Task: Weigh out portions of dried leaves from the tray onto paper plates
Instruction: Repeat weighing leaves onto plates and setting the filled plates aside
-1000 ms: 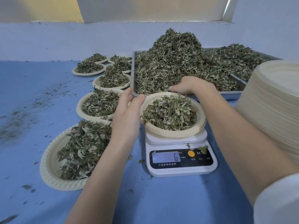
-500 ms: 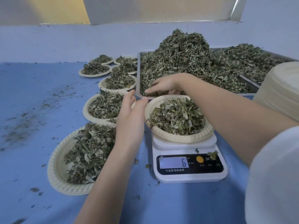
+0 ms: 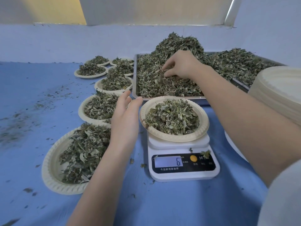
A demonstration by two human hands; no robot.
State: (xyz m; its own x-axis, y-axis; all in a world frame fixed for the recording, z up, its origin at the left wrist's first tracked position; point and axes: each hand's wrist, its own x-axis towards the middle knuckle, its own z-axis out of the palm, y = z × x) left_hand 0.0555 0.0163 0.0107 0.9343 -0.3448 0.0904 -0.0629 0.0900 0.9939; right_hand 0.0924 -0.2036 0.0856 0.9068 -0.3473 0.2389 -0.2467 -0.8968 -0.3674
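A paper plate (image 3: 202, 128) heaped with dried leaves sits on a white digital scale (image 3: 182, 173) whose display shows 6. Behind it stands a metal tray (image 3: 134, 88) piled high with dried leaves (image 3: 179, 46). My right hand (image 3: 180, 66) reaches into the tray and pinches a small tuft of leaves. My left hand (image 3: 126, 118) hovers open just left of the plate on the scale, fingers straight, close to its rim.
Several filled paper plates (image 3: 53, 173) run in a line from the near left to the far side of the blue table (image 3: 32, 111). A tall stack of unused plates (image 3: 280, 95) stands at the right. Leaf crumbs are scattered at the left.
My right hand has moved from the plate's far rim up into the tray and closed on leaves. The left hand has stayed beside the plate.
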